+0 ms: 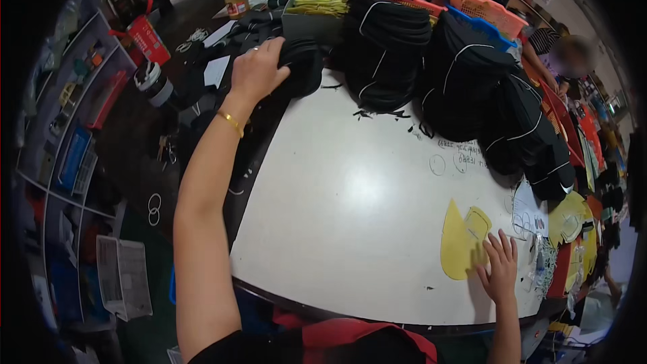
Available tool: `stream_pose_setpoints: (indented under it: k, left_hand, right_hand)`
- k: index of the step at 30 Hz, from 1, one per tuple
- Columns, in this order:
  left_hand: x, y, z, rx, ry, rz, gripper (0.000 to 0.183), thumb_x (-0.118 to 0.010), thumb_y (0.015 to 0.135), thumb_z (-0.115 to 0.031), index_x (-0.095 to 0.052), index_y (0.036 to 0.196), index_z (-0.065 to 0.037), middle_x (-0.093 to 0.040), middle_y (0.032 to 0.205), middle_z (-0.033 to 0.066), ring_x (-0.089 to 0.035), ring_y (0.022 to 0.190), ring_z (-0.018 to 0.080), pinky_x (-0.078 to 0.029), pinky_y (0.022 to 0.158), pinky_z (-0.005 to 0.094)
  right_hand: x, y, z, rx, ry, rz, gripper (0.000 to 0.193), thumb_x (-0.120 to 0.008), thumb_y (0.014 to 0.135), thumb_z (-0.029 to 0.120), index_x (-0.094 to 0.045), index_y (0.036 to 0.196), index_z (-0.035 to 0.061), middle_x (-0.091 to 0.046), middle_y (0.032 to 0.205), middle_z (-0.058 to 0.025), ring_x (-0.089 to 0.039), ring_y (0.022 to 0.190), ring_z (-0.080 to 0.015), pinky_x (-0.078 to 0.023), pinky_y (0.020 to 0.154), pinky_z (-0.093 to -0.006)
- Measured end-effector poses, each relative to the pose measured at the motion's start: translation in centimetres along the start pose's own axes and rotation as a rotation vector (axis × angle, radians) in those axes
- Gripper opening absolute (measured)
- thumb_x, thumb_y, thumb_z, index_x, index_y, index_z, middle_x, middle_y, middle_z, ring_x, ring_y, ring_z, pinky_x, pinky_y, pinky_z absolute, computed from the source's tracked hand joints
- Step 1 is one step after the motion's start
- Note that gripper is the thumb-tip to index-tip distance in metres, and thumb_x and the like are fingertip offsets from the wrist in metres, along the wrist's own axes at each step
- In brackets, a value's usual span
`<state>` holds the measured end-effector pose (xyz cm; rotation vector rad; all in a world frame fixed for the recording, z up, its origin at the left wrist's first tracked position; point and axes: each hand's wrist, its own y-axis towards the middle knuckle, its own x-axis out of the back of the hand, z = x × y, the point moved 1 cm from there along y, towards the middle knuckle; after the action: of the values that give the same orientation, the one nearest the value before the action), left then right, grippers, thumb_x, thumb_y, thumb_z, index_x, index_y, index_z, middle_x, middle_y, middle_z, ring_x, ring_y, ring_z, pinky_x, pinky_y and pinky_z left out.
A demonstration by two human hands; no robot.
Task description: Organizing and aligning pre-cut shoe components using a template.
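1. While I watch remotely, left hand point(259, 71) curls against layered black stack point(304, 67), tabletop point(337, 243) far-left corner; can't tell if clamped.
2. Right hand point(500, 264) spread wide beside flat yellow teardrop point(453, 256), toward near-right corner.

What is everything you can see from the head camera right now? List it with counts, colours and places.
Table: one, white top, centre.
Black stacks: several, black, along the table's far and right edges.
Teardrop piece: one, yellow, right part of the table.
Smaller piece: one, yellow, by the teardrop piece.
Baskets: several, red, orange and blue, behind the stacks.
Jar: one, clear with orange, far left.
Tumbler: one, black and white, left.
Crate: one, white, lower left.
Shelves: one unit, grey, left edge.
Co-worker: at least one, striped sleeve, upper right.
Left hand: one, bare, on a black stack.
Right hand: one, bare, beside the yellow pieces.
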<state>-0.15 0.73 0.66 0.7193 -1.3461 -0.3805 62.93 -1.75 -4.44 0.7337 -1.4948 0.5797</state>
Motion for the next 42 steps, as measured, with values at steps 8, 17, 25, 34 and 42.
stream_pose_setpoints:
  k: [8, 17, 25, 34, 42]
  left_hand:
    - [9.8, -19.2, -20.2, -0.469, -0.533, 0.0, 0.065, -0.074, 0.074, -0.018, -0.055, 0.135, -0.01, -0.063, 0.114, 0.0109, -0.065, 0.089, 0.0283, -0.051, 0.071, 0.0415]
    - [9.4, -22.6, -30.6, -0.218, -0.692, -0.117, 0.081, -0.077, 0.073, -0.008, -0.042, 0.145, -0.018, -0.04, 0.145, 0.0237, -0.06, 0.098, 0.0328, -0.055, 0.082, 0.0413]
    - [11.8, -27.0, -28.7, -0.078, -0.61, 0.078, 0.118, -0.095, 0.057, -0.011, -0.023, 0.151, -0.001, -0.034, 0.147, 0.0261, -0.044, 0.13, 0.0414, -0.042, 0.106, 0.0474]
    - [12.7, -24.9, -27.0, -0.232, -0.55, 0.275, 0.07, -0.084, 0.072, -0.015, -0.053, 0.135, -0.004, -0.052, 0.133, 0.0189, -0.049, 0.127, 0.0396, -0.037, 0.108, 0.0513]
    - [17.3, -35.3, -19.5, 0.141, -1.367, 1.093, 0.02, -0.08, 0.082, -0.007, -0.072, 0.1, -0.002, -0.069, 0.091, 0.0125, -0.069, 0.084, 0.0271, -0.054, 0.074, 0.0329]
  right_hand:
    - [0.1, 9.4, 13.9, 0.424, 0.624, -0.566, 0.036, -0.078, 0.072, -0.002, -0.067, 0.106, 0.0017, -0.071, 0.098, -0.0148, -0.069, 0.085, -0.0324, -0.055, 0.072, -0.0369]
    - [1.4, 7.8, 13.6, 0.068, 0.269, -0.44, 0.009, -0.074, 0.076, 0.017, -0.07, 0.077, 0.0088, -0.061, 0.076, -0.0074, -0.062, 0.07, -0.0268, -0.047, 0.059, -0.0402]
    - [-0.6, 10.3, 16.0, 0.119, 0.411, 0.1, 0.025, -0.069, 0.081, 0.03, -0.072, 0.079, 0.0045, -0.071, 0.077, -0.0178, -0.072, 0.078, -0.0341, -0.056, 0.066, -0.0442]
    - [1.5, 8.7, 11.3, 0.056, 1.038, 0.255, 0.025, -0.066, 0.094, 0.029, -0.071, 0.092, 0.0055, -0.07, 0.074, -0.0083, -0.064, 0.063, -0.0228, -0.05, 0.062, -0.0351]
    - [-2.1, -13.0, 8.0, -0.225, 0.96, 1.89, 0.042, -0.055, 0.099, 0.036, -0.066, 0.125, 0.0041, -0.072, 0.114, -0.0126, -0.073, 0.095, -0.0219, -0.061, 0.079, -0.0368]
